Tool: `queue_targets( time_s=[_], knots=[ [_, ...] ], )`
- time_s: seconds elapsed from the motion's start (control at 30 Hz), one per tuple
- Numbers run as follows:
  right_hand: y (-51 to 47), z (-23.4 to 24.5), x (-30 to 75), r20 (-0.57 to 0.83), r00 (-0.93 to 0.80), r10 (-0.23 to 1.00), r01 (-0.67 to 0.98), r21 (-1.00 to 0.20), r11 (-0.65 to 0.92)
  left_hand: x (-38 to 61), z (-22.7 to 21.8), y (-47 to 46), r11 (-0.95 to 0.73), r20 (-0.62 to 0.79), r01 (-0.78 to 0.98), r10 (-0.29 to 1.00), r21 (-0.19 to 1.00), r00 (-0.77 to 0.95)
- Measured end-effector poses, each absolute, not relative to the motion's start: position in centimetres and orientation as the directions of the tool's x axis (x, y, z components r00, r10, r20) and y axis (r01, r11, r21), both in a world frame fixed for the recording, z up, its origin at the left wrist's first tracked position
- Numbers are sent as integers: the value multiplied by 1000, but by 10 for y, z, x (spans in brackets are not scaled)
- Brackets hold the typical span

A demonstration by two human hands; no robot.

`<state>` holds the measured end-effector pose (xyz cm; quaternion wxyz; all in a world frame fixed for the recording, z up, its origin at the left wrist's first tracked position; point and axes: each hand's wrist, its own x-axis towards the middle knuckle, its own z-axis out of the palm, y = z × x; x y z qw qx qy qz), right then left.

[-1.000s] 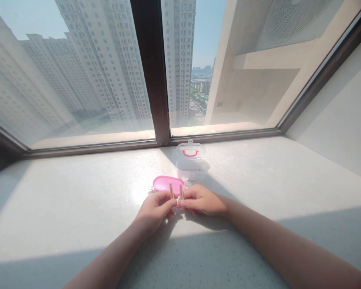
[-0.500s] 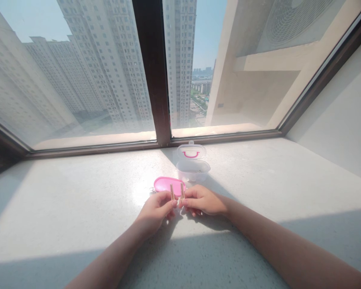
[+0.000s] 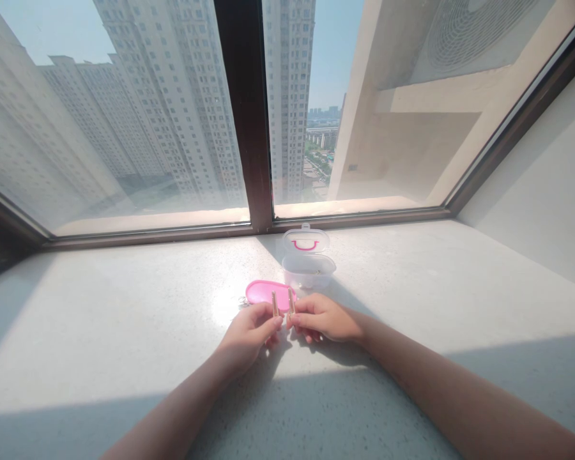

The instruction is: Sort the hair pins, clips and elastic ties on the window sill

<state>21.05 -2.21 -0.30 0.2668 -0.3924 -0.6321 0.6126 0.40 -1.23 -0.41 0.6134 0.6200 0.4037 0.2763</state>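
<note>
My left hand (image 3: 247,331) and my right hand (image 3: 322,317) meet fingertip to fingertip over a pale stone windowsill (image 3: 124,319). Each hand pinches one small tan stick-like piece: the left piece (image 3: 274,303) and the right piece (image 3: 290,300) stand upright side by side. What they are is too small to name. Just behind them lies a flat pink oval case (image 3: 268,292). Beyond that stands a small clear plastic box (image 3: 307,269) with its lid raised and a pink clasp.
A dark window frame (image 3: 249,128) with a centre post runs along the back of the sill, tall buildings outside. A white wall (image 3: 546,179) rises at the right. A small metal ring shows at the pink case's left end.
The hands and the two small pieces have barely moved; the view has shifted slightly.
</note>
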Motion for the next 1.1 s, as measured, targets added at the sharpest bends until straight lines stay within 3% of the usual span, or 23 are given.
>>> queue_targets(
  time_s=[1.1],
  knots=[
    [-24,0,210,-137,-553,822,175,-984,-46,2,-10,-10,59,-136,157,830,986,541]
  ],
)
